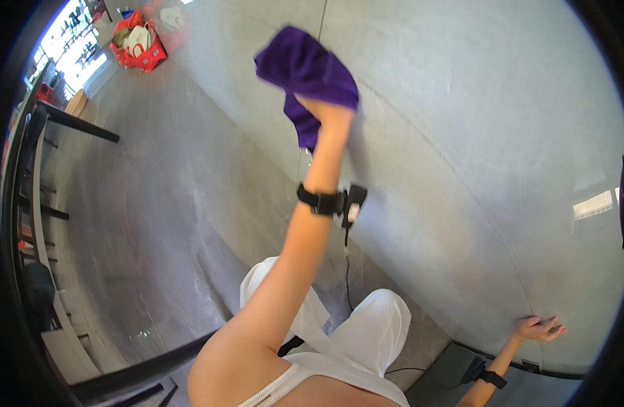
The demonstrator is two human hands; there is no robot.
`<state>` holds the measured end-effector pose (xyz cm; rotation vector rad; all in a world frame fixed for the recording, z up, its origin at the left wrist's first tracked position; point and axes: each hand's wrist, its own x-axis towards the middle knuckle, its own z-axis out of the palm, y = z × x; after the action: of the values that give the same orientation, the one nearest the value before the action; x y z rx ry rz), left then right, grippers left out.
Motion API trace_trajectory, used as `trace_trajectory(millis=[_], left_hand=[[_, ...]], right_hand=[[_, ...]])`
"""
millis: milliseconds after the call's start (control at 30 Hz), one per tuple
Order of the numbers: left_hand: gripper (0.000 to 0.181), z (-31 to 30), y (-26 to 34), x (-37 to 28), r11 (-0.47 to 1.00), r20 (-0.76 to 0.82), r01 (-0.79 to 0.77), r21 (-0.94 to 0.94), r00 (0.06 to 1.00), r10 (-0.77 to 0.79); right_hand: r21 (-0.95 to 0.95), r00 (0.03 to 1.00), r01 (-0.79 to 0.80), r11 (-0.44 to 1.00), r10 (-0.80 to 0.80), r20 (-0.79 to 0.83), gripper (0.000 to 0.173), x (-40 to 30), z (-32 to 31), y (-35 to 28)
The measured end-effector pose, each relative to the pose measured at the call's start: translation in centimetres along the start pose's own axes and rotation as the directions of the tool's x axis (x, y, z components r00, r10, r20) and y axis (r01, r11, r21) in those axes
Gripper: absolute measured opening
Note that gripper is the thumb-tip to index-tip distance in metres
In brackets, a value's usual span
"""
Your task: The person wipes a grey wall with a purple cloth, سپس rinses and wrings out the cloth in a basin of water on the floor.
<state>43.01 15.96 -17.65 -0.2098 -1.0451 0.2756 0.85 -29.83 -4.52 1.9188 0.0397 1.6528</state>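
My left hand reaches up with a purple cloth, which looks pressed against a glossy grey wall. The cloth covers most of the fingers, and a loose fold hangs below the palm. At the lower right, my right hand is close to the same wall, palm turned up, fingers apart and slightly curled, with nothing in it. Whether it touches the wall I cannot tell. Black straps with small devices circle both wrists, and a cable runs down from the left one.
A grey marbled floor meets the wall along a slanting edge. Dark furniture with black legs lines the left side. A red bag with things inside stands far off by the wall. A dark panel lies below my right hand.
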Motion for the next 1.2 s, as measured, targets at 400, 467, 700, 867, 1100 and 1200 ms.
trace_trajectory(millis=[400, 467, 700, 867, 1100, 1200], left_hand=[[0.077, 5.8, -10.1, -17.9, 0.802, -0.414, 0.097, -0.590, 0.816, -0.403], [0.079, 5.7, -10.7, -16.1, 0.853, -0.221, 0.118, -0.509, 0.939, -0.262], [0.076, 3.3, -8.4, -10.5, 0.911, -0.084, -0.023, -0.412, 0.996, -0.013], [0.049, 2.1, -3.3, -2.3, 0.968, 0.050, -0.087, 0.234, 0.996, 0.077], [0.062, 9.8, -9.4, -4.4, 0.716, -0.306, 0.111, 0.689, 0.941, 0.148], [0.064, 10.3, -6.8, -1.0, 0.963, -0.181, 0.089, 0.254, 0.983, -0.043]], right_hand=[[-0.094, 0.977, -0.176, 0.980, 0.186, 0.105, 0.046, 0.9, -0.3, -2.3], [0.003, 0.972, -0.235, 0.972, 0.235, 0.014, 0.042, 1.1, 0.3, -2.5], [0.036, 0.964, -0.265, 0.963, 0.265, 0.023, 0.044, 1.1, -0.2, -3.3], [0.157, 0.936, -0.346, 0.925, 0.352, -0.010, 0.038, 1.7, -0.7, -5.2], [0.191, 0.878, -0.380, 0.905, 0.418, -0.232, 0.044, 0.6, 2.0, -6.8], [0.167, 0.848, -0.452, 0.876, 0.481, -0.225, 0.045, 1.4, 1.4, -7.8]])
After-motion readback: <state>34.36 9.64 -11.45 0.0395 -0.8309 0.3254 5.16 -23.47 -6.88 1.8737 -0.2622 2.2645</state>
